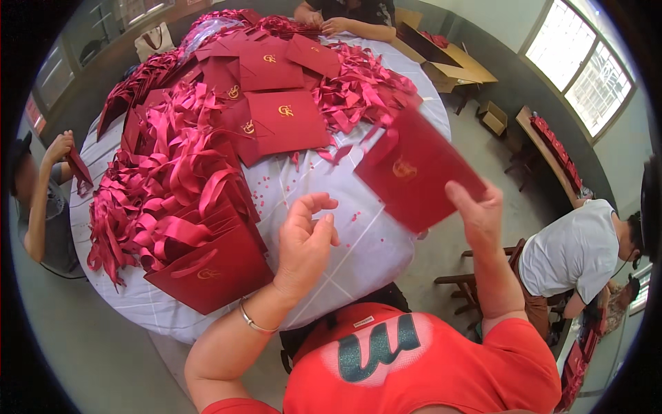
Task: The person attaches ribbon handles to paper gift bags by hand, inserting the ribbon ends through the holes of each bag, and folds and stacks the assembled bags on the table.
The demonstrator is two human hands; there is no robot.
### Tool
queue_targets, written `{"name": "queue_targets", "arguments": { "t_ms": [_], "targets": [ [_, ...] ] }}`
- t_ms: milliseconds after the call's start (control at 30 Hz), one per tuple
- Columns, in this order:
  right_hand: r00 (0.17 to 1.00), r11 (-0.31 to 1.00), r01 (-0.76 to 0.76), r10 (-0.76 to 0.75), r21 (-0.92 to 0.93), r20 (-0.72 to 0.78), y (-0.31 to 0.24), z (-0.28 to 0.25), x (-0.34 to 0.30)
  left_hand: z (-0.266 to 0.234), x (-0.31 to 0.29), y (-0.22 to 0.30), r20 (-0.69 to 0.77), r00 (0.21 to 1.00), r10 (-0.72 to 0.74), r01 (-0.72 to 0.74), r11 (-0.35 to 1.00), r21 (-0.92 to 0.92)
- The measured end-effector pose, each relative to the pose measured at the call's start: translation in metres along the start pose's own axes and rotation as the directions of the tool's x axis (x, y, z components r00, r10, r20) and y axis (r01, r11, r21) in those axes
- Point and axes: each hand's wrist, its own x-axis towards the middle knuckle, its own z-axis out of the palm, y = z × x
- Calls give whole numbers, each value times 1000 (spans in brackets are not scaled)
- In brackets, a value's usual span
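Observation:
A red paper gift bag (407,172) with a gold emblem and pink ribbon handles is gripped at its edge by my right hand (477,210), tilted above the table's right side. My left hand (308,238) hovers over the white cloth with curled, parted fingers and nothing in it. Just left of it stands a tight row of red gift bags (214,279), their pink ribbons (172,172) heaped on top. Beyond my hands, more red bags lie flat in a pile (286,121).
The round table (345,276) wears a white cloth with small red bits scattered on it. One person (345,21) works across the table, another (45,193) at the left. A seated person (572,248) is at the right, near wooden stools (458,290). Cardboard boxes (441,58) stand behind.

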Motion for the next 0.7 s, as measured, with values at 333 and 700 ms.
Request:
{"name": "queue_targets", "arguments": {
  "t_ms": [333,700],
  "targets": [
    [380,171,924,-502,-341,777,30,36,-23,-4,7,-2,-99,994,47,-47,999,0],
    [239,316,948,-608,-45,757,59,43,-46,-6,16,-1,257,925,281,-360,425,831]
  ]
}}
